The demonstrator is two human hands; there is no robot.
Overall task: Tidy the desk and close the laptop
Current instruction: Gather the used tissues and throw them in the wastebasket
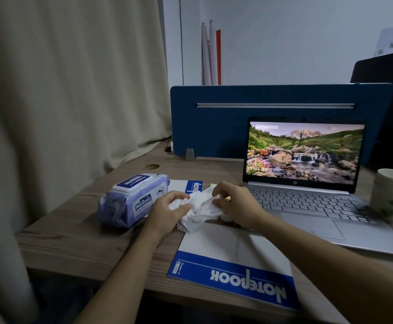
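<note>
A crumpled white wet wipe (pixel 200 210) is held above the wooden desk (pixel 78 232) by both hands. My left hand (pixel 167 212) grips its left end and my right hand (pixel 235 204) pinches its right end. The silver laptop (pixel 307 202) stands open on the right, its screen lit with a landscape picture. A purple pack of wet wipes (pixel 132 199) lies just left of my left hand. A blue and white notebook (pixel 235 265) lies at the desk's front edge. A second notebook (pixel 190 187) shows behind the hands, partly hidden.
A paper cup (pixel 392 192) stands at the far right beside the laptop. A blue divider panel (pixel 214 120) closes the back of the desk. A beige curtain (pixel 62 90) hangs on the left. A small white object under my right hand is mostly hidden.
</note>
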